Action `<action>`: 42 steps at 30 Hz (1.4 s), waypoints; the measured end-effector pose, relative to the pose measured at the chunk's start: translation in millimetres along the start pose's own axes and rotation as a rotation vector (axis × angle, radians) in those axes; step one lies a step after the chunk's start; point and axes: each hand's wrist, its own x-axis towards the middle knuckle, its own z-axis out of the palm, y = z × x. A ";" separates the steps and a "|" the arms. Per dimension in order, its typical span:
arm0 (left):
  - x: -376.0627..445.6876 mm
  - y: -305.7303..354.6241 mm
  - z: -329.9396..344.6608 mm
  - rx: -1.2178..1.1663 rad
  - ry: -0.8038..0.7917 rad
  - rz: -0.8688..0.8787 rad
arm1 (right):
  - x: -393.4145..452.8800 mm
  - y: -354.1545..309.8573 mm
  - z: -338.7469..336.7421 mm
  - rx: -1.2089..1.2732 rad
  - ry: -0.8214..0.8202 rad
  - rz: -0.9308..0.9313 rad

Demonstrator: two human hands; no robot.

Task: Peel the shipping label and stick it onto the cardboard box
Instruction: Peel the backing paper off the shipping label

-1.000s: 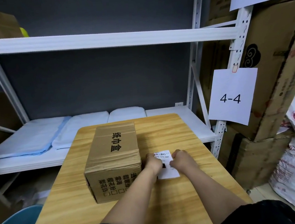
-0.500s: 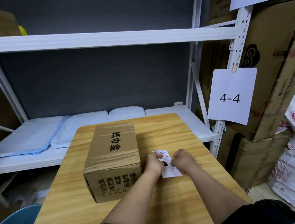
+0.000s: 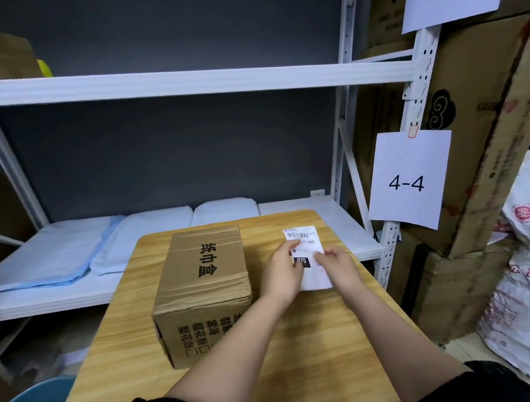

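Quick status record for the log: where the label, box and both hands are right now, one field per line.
label: white shipping label, held above the table, printed side up, to the right of the box
left hand: left hand gripping the label's left edge
right hand: right hand gripping the label's right side
peel state: cannot tell whether the backing is off
box: cardboard box, closed, on the wooden table; no label visible on it
contact: label and box apart
behind: white shelf rack; "4-4" sign at right
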 end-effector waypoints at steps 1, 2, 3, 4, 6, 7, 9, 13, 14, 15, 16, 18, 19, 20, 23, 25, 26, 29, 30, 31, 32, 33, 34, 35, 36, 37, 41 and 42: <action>0.1 4.2 -2.8 0.010 0.006 0.026 | -1.5 -5.0 0.8 0.033 0.008 -0.025; -0.3 8.7 -6.6 0.014 0.016 0.043 | -2.4 -9.6 2.2 0.056 0.015 -0.052; -0.3 12.8 -10.3 0.006 0.029 0.054 | -4.6 -14.7 3.7 0.077 0.027 -0.077; -0.4 17.1 -14.7 -0.011 0.045 0.056 | -5.2 -18.7 6.0 0.100 0.039 -0.101; 1.6 23.1 -22.8 -0.053 0.070 0.035 | -7.5 -26.9 10.7 0.164 0.058 -0.136; 3.3 25.0 -27.6 -0.077 0.083 0.016 | -9.7 -32.1 13.5 0.197 0.063 -0.150; 6.7 27.6 -37.9 -0.143 0.110 -0.037 | -11.5 -40.3 20.5 0.248 0.075 -0.176; 6.8 30.1 -63.9 -0.320 0.123 -0.075 | -18.1 -56.7 38.6 0.270 0.093 -0.232; 4.5 30.3 -70.6 -0.344 0.114 -0.070 | -20.3 -60.5 43.6 0.283 0.087 -0.245; 3.1 28.9 -76.7 -0.361 0.107 -0.066 | -23.9 -65.1 48.4 0.294 0.077 -0.255; 2.1 26.7 -82.4 -0.364 0.101 -0.062 | -26.6 -69.0 52.9 0.298 0.064 -0.264; -1.8 22.8 -95.1 -0.372 0.111 -0.047 | -32.7 -76.0 61.2 0.298 0.024 -0.266; -4.1 21.5 -101.7 -0.373 0.124 -0.033 | -36.2 -78.8 64.2 0.292 -0.010 -0.261; -5.3 19.6 -108.4 -0.369 0.147 -0.020 | -39.5 -81.4 66.9 0.281 -0.055 -0.256; -9.4 10.6 -126.5 -0.394 0.219 -0.007 | -50.6 -86.5 72.3 0.187 -0.200 -0.227; -10.4 2.4 -135.2 -0.436 0.230 -0.025 | -56.8 -87.9 76.1 0.170 -0.244 -0.205; -10.9 -1.1 -138.7 -0.450 0.210 -0.040 | -59.3 -88.2 78.3 0.178 -0.247 -0.197; -16.2 -9.3 -142.8 -0.522 0.105 -0.079 | -65.6 -87.9 83.7 0.218 -0.233 -0.179; -18.2 -11.6 -142.5 -0.525 0.076 -0.069 | -67.1 -87.4 84.7 0.227 -0.233 -0.177; -20.6 -13.0 -142.0 -0.524 0.053 -0.052 | -68.7 -87.1 84.7 0.232 -0.240 -0.173; -23.0 -14.6 -141.5 -0.522 0.040 -0.038 | -70.1 -86.3 84.6 0.236 -0.256 -0.165; -25.1 -16.2 -141.8 -0.530 0.040 -0.033 | -71.6 -85.2 83.1 0.245 -0.283 -0.152; -26.2 -18.0 -142.3 -0.541 0.049 -0.030 | -73.1 -83.8 81.0 0.262 -0.315 -0.135; -27.0 -19.4 -143.3 -0.556 0.065 -0.031 | -74.4 -81.6 78.4 0.282 -0.343 -0.118; -27.4 -19.8 -144.4 -0.567 0.079 -0.026 | -75.8 -79.9 75.6 0.297 -0.360 -0.107; -28.1 -19.8 -145.4 -0.578 0.087 -0.020 | -76.7 -77.7 73.8 0.304 -0.361 -0.104; -32.1 -17.4 -140.5 -0.595 0.068 -0.014 | -79.5 -72.1 75.9 0.296 -0.264 -0.144; -33.1 -17.0 -138.3 -0.596 0.064 -0.018 | -80.2 -71.8 77.4 0.291 -0.243 -0.158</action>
